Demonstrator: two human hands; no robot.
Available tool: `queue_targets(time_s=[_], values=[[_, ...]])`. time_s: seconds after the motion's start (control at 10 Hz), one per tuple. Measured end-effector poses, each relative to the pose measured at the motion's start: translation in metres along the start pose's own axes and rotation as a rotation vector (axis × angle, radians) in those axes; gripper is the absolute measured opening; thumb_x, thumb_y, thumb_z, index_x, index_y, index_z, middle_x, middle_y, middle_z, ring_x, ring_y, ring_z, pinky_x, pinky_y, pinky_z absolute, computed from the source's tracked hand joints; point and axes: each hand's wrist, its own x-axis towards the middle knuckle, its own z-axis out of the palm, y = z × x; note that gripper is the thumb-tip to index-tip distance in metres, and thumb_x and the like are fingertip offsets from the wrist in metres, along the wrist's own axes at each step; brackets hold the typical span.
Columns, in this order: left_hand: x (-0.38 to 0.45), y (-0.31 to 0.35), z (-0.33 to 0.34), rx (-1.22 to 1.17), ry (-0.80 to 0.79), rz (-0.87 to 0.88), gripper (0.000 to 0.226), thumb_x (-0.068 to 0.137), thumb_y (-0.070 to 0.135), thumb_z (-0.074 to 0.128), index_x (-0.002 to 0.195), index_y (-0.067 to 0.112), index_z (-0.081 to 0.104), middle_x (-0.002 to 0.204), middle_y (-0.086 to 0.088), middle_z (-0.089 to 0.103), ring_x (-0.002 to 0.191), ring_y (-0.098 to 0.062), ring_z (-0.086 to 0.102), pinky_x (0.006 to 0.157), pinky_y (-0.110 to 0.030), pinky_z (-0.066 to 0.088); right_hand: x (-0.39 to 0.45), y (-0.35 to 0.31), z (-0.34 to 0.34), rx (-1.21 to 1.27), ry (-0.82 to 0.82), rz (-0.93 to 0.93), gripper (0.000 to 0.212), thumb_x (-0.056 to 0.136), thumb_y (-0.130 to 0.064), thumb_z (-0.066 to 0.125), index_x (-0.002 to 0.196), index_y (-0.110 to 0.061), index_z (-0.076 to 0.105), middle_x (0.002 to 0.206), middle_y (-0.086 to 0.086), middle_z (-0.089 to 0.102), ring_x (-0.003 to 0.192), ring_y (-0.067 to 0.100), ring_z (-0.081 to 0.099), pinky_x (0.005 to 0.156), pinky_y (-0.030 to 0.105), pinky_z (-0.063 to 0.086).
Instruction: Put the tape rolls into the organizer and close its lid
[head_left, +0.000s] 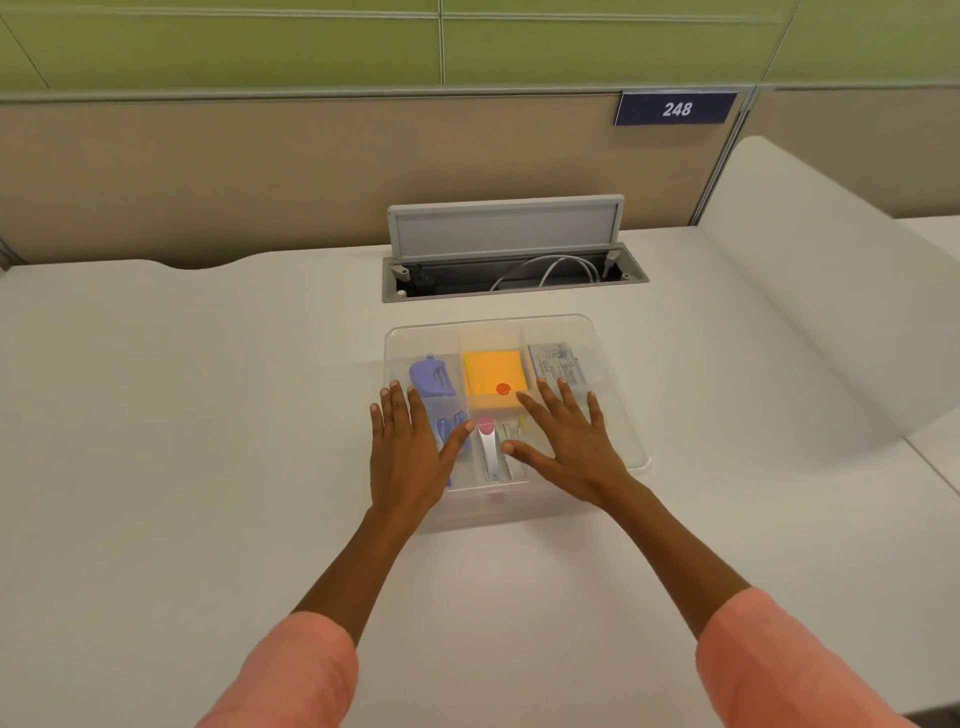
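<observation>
On the desk, head view: clear organizer (613, 332) is sitting just in front of the open cable hatch (511, 260).
Lid: appearing seated over the compartments; both palms are resting on it.
Left hand (408, 457): lying flat, fingers spread, grasping nothing.
Right hand (569, 447): lying flat, fingers spread, grasping nothing.
Contents: orange sticky notes (493, 376), purple tool (431, 375), stapler (489, 449) are showing through.
Tape rolls: cannot tell; none are lying loose on the desk.
Progress: judged to be in the closing press, nearly finished.
</observation>
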Motion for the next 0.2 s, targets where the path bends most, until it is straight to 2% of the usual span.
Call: queue_targets(time_s=[0.1,0.2], values=[[0.003,-0.002,-0.007,-0.016,-0.029,0.027,0.127,0.044,0.087,-0.023,0.144,0.012,-0.001,0.156,-0.014,-0.002,0.144,-0.029,-0.003,0.116,-0.042,-0.006,-0.005,-0.003,-0.025,0.441,0.139,0.05,0.069,0.081,-0.063,0.041,0.14,-0.027,0.034,0.154,0.002,0.03,0.144,0.021,0.021,0.118,0.042,0.014],[0.009,0.001,-0.016,-0.007,-0.008,0.053,0.126,0.043,0.087,-0.023,0.144,0.013,-0.002,0.156,-0.013,-0.004,0.144,-0.028,-0.006,0.115,-0.042,-0.009,-0.008,-0.009,-0.052,0.585,0.315,0.05,0.055,0.084,-0.045,0.058,0.133,-0.023,0.046,0.144,0.003,0.047,0.134,0.018,0.041,0.109,0.03,0.028]])
